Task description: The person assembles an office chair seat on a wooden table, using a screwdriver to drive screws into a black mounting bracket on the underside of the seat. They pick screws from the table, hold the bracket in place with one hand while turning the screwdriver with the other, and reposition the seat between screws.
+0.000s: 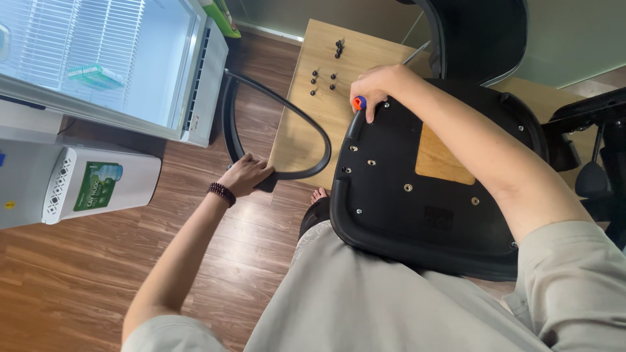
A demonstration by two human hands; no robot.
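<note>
On the lap: black chair seat (417, 215) lying upside down, underside up, propped against the wooden worktop (306, 130), likely so the screw holes face the person.
Right hand (381, 88): fingers clamped together round a screwdriver with an orange and blue handle (359, 102), tip pressed down at the seat's far left edge; upright grip fits driving a screw there.
Left hand (246, 175): fingers closed on the lower end of a curved black armrest loop (287, 117), apparently holding it steady beside the seat.
Armrest position: arching from the floor side up across the worktop's left edge, base touching the seat's left rim.
On the worktop: loose black screws (324, 77) in a small cluster, near the right hand, within easy reach.
To the left: open fridge (163, 72) and white water dispenser (85, 186) on the wood floor (78, 274).
</note>
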